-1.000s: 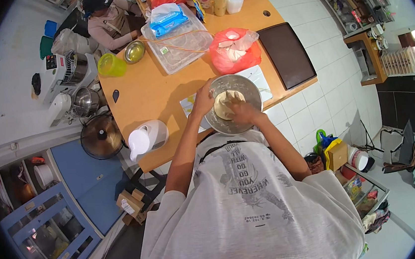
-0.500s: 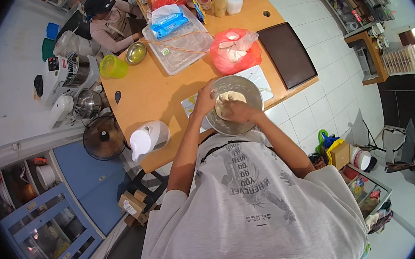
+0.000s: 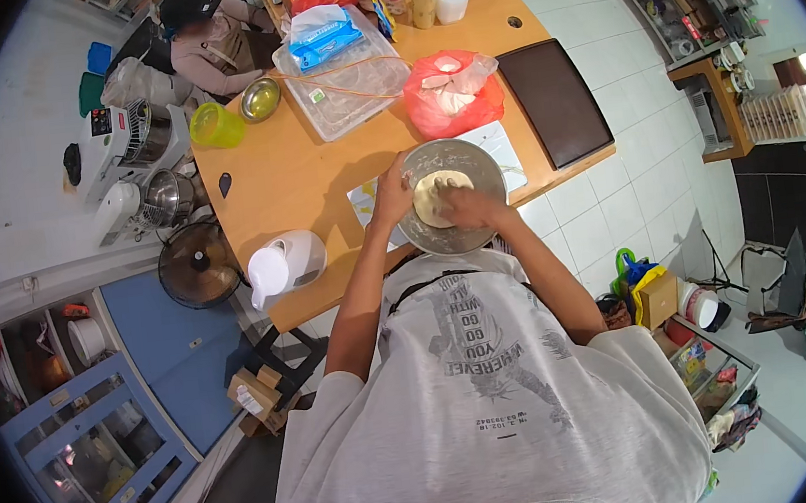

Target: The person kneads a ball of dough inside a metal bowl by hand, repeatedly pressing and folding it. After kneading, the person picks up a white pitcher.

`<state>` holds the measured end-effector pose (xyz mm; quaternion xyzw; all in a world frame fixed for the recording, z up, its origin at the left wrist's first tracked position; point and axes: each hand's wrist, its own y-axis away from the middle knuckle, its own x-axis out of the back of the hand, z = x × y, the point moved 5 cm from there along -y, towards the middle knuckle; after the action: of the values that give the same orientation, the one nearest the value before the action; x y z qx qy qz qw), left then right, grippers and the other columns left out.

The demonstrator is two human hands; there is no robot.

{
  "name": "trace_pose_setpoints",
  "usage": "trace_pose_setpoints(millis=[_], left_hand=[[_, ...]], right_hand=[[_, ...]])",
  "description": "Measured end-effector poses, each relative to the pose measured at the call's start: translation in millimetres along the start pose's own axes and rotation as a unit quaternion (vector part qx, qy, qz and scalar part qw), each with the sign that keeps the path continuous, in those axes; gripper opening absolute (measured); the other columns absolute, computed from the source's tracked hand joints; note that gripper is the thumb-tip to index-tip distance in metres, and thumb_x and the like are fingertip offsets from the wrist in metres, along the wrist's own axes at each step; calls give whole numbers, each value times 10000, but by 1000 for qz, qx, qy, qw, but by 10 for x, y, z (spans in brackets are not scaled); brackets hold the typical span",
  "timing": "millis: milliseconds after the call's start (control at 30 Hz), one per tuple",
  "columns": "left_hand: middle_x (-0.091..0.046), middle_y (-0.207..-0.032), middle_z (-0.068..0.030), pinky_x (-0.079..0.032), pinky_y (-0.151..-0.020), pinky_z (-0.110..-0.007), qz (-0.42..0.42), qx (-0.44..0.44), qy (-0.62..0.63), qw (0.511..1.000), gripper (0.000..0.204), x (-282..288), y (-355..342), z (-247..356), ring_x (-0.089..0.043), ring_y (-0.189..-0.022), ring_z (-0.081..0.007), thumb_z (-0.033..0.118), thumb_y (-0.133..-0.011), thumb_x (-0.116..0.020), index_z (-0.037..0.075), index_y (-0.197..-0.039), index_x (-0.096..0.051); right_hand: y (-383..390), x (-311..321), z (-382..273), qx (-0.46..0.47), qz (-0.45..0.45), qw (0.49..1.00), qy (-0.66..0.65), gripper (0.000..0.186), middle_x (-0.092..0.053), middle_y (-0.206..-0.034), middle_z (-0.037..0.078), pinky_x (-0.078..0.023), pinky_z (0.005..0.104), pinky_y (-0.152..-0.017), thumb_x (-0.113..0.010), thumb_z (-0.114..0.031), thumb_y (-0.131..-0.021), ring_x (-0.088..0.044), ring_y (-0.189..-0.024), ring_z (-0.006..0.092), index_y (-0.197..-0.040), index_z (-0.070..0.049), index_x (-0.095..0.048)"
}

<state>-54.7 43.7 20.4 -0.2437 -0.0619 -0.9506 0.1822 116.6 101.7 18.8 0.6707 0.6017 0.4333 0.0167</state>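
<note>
A round steel mixing bowl [image 3: 484, 168] sits at the table's near edge, partly over a white marble-patterned board [image 3: 507, 156]. In it lies a pale lump of dough [image 3: 429, 202]. My left hand [image 3: 394, 194] grips the bowl's left rim, thumb toward the inside. My right hand [image 3: 472, 206] is inside the bowl, its floury fingers bent into the top of the dough. Part of the dough is hidden under that hand. Just beyond the bowl stands a red plastic bag [image 3: 428, 111] with white contents showing at its open top.
A white pitcher [image 3: 299, 260] stands left on the wooden table [image 3: 286, 190]. Farther off are a yellow-green tub [image 3: 216, 126], a metal bowl [image 3: 260, 100] and a clear lidded box [image 3: 350, 101]. A dark tray [image 3: 559, 106] lies right. A co-worker [image 3: 218, 48] sits at the far left.
My right fingers have shifted slightly on the dough, working it inside the bowl. My left hand keeps its hold on the rim. The whole view has moved a little.
</note>
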Motion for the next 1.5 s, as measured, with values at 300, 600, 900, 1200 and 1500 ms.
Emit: trace_pose_setpoints(millis=[300, 600, 900, 1200, 1500], left_hand=[[-688, -1186, -328, -524, -914, -502, -4, 77, -4, 997, 463, -41, 49, -12, -648, -1150, -529, -41, -984, -576, 52, -1436, -534], [-695, -1032, -349, -542, -810, -511, 37, 86, -9, 996, 566, -73, 140, -129, -692, -999, -512, -90, -909, -570, 7, -1465, -516], [-704, -1183, -310, -528, -904, -519, 102, 108, 34, 988, 466, -38, 311, 47, -674, -1136, -493, -60, -934, -587, 14, -1393, -546], [-699, -1268, -275, -511, -1016, -483, 62, 110, 11, 992, 381, 68, 248, -14, -663, -1222, -452, 61, -991, -637, 13, -1364, -574], [-688, -1250, -307, -515, -985, -496, 53, 47, 15, 997, 418, 84, 155, 58, -660, -1195, -476, 10, -1013, -588, 21, -1429, -547]], right_hand=[[133, -494, -62, 174, 336, 890, 255, 721, -662, -1341, 309, -423, 540, -1170, -549, -485, -1035, -618, -1297, 460, -1465, 92, -514], [23, -6, 27, 24, 108, 994, -17, 666, -315, -1638, 370, -377, 525, -1215, -568, -379, -1047, -371, -1494, 538, -1537, 53, -437], [-48, -222, 129, 107, 115, 975, 159, 537, -471, -1582, 266, -353, 538, -1233, -624, -336, -1003, -416, -1487, 480, -1429, -11, -591], [157, -242, -261, 175, 195, 961, 89, 386, -597, -1420, 258, -431, 504, -1182, -681, -230, -964, -512, -1406, 449, -1263, 14, -657], [167, -355, -168, 62, 204, 966, 146, 712, -309, -1674, 272, -342, 601, -1231, -665, -321, -980, -303, -1520, 557, -1539, 52, -431]])
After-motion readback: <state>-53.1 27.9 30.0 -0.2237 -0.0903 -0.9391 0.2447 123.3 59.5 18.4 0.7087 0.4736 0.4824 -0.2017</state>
